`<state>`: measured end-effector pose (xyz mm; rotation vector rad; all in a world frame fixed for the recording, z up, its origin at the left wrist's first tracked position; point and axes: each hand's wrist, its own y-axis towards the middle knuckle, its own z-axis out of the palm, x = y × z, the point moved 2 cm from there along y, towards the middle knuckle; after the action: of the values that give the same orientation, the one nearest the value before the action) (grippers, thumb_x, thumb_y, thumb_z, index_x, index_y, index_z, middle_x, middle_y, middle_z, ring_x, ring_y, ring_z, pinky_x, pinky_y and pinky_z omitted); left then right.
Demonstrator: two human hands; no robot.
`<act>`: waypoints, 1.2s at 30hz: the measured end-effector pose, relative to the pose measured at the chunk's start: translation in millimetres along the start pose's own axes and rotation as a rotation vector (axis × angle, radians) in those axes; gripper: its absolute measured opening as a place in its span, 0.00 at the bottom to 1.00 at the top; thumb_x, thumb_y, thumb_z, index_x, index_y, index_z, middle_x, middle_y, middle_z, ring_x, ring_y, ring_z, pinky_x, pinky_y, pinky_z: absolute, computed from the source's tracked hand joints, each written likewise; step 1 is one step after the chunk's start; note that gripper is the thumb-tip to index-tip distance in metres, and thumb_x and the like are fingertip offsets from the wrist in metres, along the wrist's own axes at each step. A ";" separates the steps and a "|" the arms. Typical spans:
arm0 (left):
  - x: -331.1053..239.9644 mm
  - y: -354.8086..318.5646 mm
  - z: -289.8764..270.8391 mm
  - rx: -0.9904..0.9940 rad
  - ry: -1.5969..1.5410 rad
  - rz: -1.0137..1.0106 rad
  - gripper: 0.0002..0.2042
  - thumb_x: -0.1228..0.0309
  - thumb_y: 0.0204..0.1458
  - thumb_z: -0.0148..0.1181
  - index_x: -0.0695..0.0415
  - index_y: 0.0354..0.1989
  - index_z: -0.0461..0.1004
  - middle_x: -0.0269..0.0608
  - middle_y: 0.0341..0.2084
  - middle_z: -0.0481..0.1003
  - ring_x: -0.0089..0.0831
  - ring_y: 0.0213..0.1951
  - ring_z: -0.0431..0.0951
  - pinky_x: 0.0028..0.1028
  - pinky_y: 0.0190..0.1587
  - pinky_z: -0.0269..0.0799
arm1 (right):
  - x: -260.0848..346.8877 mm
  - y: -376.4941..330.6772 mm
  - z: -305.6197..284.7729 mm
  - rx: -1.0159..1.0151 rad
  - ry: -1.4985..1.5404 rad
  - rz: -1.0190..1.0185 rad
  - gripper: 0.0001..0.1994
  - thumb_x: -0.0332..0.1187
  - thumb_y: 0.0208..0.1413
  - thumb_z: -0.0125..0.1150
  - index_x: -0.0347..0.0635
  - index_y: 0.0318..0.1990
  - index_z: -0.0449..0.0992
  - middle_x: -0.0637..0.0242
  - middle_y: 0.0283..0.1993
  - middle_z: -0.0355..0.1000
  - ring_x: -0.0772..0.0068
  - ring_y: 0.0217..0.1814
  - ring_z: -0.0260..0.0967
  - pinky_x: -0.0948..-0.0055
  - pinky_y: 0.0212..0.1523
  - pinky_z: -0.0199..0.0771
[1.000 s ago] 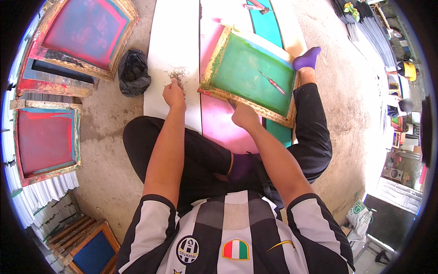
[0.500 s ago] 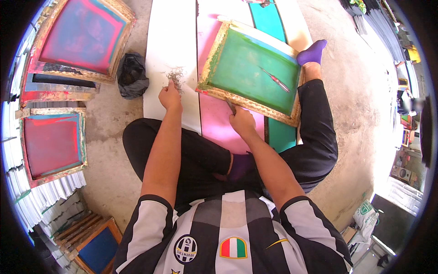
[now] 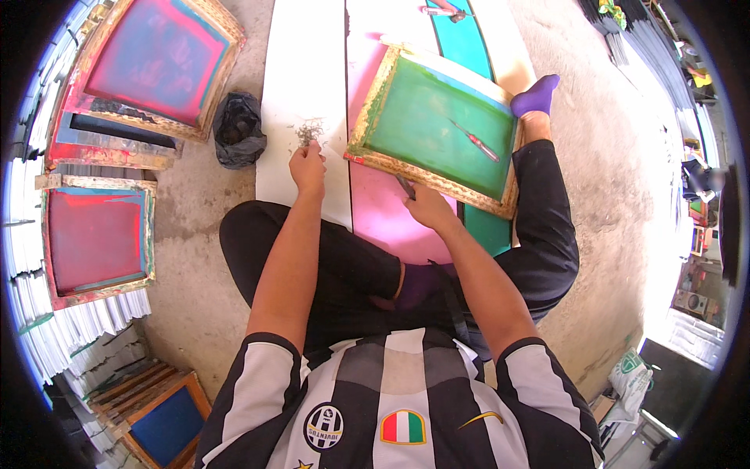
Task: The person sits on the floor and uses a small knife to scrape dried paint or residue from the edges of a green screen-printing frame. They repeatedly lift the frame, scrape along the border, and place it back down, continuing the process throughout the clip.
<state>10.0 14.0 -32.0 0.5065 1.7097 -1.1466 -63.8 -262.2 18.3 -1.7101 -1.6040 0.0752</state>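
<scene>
My left hand (image 3: 308, 169) is closed, its fingertips at the near edge of a heap of small thin grey bits (image 3: 307, 131) on the white panel (image 3: 301, 86). Whether it pinches one of them is too small to tell. My right hand (image 3: 432, 208) is wrapped round a dark metal hand tool (image 3: 405, 187); its working end is hard to make out. That tool is beside the near edge of a wooden-framed printing screen (image 3: 433, 125) with green mesh, tilted across the panels. A red-handled screwdriver (image 3: 483, 147) lies on the mesh.
A black plastic bag (image 3: 239, 131) sits on the floor left of the panels. Pink-and-blue screens (image 3: 152, 66) and a reddish screen (image 3: 100, 238) stand at the left. My purple-socked foot (image 3: 535, 98) touches the screen's right side. Another tool (image 3: 445, 12) lies at the far end.
The whole view has shifted slightly, moving the scene a little rightward. Both hands keep nearly the same places, the left by the heap and the right on the tool.
</scene>
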 end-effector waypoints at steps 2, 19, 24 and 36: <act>-1.2 -2.1 2.0 0.009 -0.030 -0.010 0.13 0.61 0.61 0.60 0.60 0.36 0.76 0.35 0.22 0.72 0.22 0.17 0.67 0.24 0.19 0.61 | 6.2 0.1 -9.2 0.046 -0.035 0.012 0.22 0.44 0.59 0.59 0.37 0.54 0.78 0.41 0.50 0.77 0.41 0.54 0.76 0.48 0.57 0.75; -1.8 0.7 16.9 0.070 -0.038 -0.033 0.15 0.59 0.62 0.59 0.62 0.38 0.77 0.37 0.23 0.74 0.24 0.18 0.69 0.25 0.20 0.63 | 58.6 13.1 -36.0 0.149 -0.487 0.138 0.16 0.30 0.54 0.53 0.34 0.44 0.83 0.43 0.50 0.79 0.44 0.54 0.78 0.49 0.54 0.77; -6.0 -2.2 21.4 0.077 -0.050 -0.022 0.15 0.60 0.62 0.58 0.63 0.37 0.77 0.38 0.23 0.75 0.24 0.18 0.70 0.26 0.20 0.63 | 61.1 23.3 -38.5 0.198 -0.573 0.146 0.16 0.31 0.55 0.52 0.35 0.45 0.83 0.44 0.51 0.79 0.45 0.54 0.78 0.49 0.55 0.77; -5.5 -1.8 23.0 0.079 -0.031 -0.030 0.15 0.59 0.62 0.59 0.61 0.35 0.76 0.37 0.21 0.74 0.23 0.17 0.69 0.25 0.20 0.61 | 42.1 4.4 -11.1 -0.068 -0.292 0.288 0.17 0.33 0.56 0.52 0.33 0.46 0.82 0.40 0.50 0.78 0.40 0.55 0.77 0.50 0.57 0.76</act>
<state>22.3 -5.9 -28.1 0.5110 1.6550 -1.2411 -45.7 -230.5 42.5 -2.0482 -1.5654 0.4345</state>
